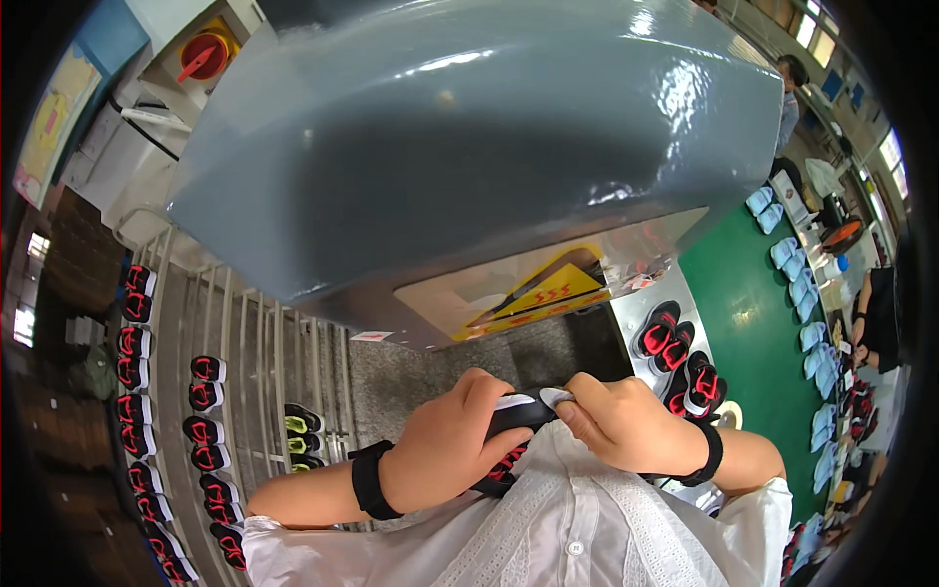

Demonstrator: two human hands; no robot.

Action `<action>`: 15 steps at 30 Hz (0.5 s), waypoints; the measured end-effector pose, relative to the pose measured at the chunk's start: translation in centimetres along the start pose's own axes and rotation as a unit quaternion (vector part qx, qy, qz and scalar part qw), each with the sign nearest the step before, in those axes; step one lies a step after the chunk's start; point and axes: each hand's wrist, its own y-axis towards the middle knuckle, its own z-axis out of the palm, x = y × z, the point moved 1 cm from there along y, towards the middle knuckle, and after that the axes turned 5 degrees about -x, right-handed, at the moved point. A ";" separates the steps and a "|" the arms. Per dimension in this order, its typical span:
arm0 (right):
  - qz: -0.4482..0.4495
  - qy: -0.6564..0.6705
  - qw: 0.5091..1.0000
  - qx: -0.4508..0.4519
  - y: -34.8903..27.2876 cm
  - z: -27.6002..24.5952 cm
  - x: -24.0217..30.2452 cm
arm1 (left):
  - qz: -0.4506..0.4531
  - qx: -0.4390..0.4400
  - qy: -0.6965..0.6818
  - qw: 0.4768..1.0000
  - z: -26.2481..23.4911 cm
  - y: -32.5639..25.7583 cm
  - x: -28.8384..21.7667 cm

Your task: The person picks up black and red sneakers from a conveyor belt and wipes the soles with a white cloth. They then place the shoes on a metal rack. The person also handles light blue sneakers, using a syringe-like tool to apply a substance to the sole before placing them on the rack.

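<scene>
Grips shoe (509,419) with clamped fingers of left hand (445,438); pinches pale piece (557,396) at shoe's end in closed fingers of right hand (626,423), before machine (469,166).

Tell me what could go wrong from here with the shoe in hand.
The shoe might slip, as it appears held only by the left grip and right grip. Skin could be burned near the grey machine if its yellow warning label means heat. The right forearm might bump the black-and-red shoes, which appear close by.
</scene>
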 end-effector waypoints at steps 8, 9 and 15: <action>0.000 -0.084 0.996 0.024 0.8 -0.3 0.5 | -0.011 -0.005 0.019 1.000 0.4 0.2 -0.2; -0.005 -0.100 0.995 0.023 0.9 -0.3 0.5 | -0.017 -0.001 0.016 1.000 0.5 0.2 -0.2; -0.041 -0.195 0.980 0.018 1.1 -0.2 0.8 | -0.038 0.015 0.020 0.999 0.7 0.4 -0.3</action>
